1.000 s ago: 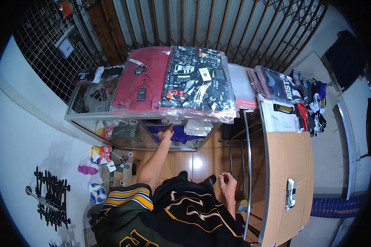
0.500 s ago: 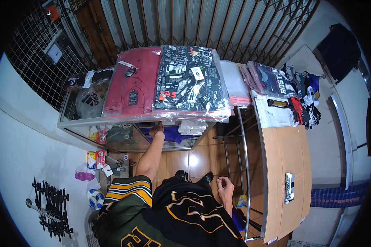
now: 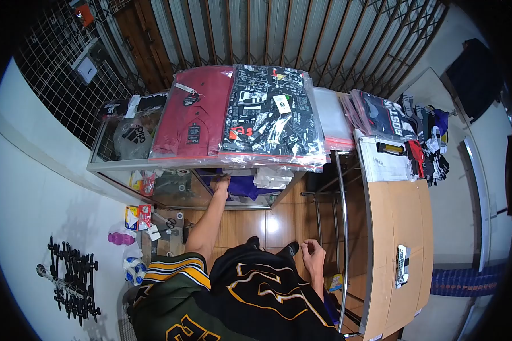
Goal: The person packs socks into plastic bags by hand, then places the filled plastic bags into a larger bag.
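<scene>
My left hand (image 3: 221,184) reaches into the opening of a glass display case (image 3: 170,166), beside purple fabric (image 3: 243,186). Its fingers look curled at the edge of the glass panel; what they hold, if anything, is hidden. A stack of white packets (image 3: 272,178) lies just to the right of this hand. Down by my right side, my right hand (image 3: 313,257) hangs over the tiled floor with its fingers curled in and nothing visible in them. On top of the case lie a bagged maroon shirt (image 3: 194,119) and a bagged black printed garment (image 3: 269,116).
A metal rail (image 3: 343,227) runs along a cardboard-covered table (image 3: 397,227) at my right. Folded bagged shirts (image 3: 384,116) and gloves (image 3: 437,165) are at its far end. A blue-and-white ball (image 3: 135,271) sits by the left wall. A folding gate (image 3: 256,34) stands behind the case.
The view has shifted slightly, so the scene sits a little to the right. My left hand has come down a little, with its fingers more curled. My right hand stays at my side.
</scene>
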`<state>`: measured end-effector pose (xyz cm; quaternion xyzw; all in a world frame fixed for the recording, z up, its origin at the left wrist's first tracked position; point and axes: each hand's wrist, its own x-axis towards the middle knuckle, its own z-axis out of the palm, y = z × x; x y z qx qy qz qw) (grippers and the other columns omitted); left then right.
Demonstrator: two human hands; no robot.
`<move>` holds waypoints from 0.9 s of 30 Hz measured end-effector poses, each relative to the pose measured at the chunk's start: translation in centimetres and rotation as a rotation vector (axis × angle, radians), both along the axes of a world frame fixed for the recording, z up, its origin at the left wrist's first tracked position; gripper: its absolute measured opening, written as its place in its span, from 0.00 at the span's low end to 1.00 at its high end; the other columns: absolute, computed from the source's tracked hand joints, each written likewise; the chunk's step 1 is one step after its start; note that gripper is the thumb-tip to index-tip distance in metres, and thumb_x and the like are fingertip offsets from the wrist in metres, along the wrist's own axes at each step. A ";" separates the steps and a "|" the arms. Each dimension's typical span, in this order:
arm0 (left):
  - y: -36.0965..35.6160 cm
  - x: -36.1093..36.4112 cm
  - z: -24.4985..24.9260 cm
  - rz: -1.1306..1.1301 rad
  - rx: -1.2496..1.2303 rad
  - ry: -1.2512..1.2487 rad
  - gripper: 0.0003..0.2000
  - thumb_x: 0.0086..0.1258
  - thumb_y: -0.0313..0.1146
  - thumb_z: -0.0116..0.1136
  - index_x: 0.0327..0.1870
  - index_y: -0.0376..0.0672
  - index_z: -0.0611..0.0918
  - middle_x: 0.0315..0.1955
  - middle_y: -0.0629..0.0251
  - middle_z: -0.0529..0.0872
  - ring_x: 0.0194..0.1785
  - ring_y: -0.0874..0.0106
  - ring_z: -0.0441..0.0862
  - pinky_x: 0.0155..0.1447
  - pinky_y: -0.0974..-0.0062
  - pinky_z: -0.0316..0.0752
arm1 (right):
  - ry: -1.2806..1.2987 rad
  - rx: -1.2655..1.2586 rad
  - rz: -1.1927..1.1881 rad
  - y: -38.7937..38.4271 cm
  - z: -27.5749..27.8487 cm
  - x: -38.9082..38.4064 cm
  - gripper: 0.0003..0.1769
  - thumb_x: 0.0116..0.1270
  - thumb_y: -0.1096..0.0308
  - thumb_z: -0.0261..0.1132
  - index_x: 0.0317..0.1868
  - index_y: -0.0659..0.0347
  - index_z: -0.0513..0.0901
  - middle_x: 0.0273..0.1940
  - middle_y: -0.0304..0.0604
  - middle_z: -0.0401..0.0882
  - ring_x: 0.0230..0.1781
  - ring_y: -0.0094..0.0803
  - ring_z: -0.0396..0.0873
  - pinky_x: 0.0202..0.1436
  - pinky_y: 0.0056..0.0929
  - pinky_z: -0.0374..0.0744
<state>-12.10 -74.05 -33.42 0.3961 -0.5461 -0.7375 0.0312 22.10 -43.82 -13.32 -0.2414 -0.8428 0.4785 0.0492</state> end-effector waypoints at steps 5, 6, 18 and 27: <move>-2.0 3.0 3.0 -0.034 0.232 0.073 0.15 0.67 0.18 0.63 0.52 0.37 0.74 0.41 0.56 0.86 0.42 0.66 0.89 0.44 0.72 0.86 | -0.010 -0.017 0.028 -0.5 -0.8 -1.1 0.11 0.72 0.68 0.70 0.46 0.70 0.86 0.33 0.45 0.88 0.34 0.25 0.84 0.41 0.28 0.82; -2.6 3.7 3.0 -0.085 0.274 0.086 0.15 0.68 0.18 0.62 0.53 0.37 0.74 0.43 0.56 0.85 0.44 0.66 0.88 0.47 0.72 0.86 | 0.003 -0.051 0.044 -0.5 -1.7 -1.5 0.12 0.72 0.68 0.70 0.47 0.70 0.86 0.34 0.45 0.88 0.34 0.25 0.84 0.42 0.28 0.82; 0.5 19.6 12.5 -0.464 0.426 0.012 0.19 0.71 0.22 0.65 0.61 0.39 0.76 0.48 0.61 0.86 0.49 0.72 0.87 0.52 0.79 0.85 | -0.237 -0.744 0.127 -8.3 -1.8 -10.6 0.26 0.71 0.58 0.74 0.60 0.67 0.81 0.43 0.45 0.88 0.41 0.32 0.88 0.38 0.30 0.84; 4.2 23.1 15.9 -0.685 0.471 0.028 0.22 0.73 0.35 0.71 0.63 0.43 0.76 0.58 0.60 0.84 0.58 0.69 0.83 0.58 0.72 0.81 | -0.021 -0.723 0.195 -6.4 -2.1 -11.5 0.22 0.67 0.75 0.70 0.60 0.70 0.79 0.40 0.49 0.90 0.39 0.32 0.89 0.43 0.27 0.85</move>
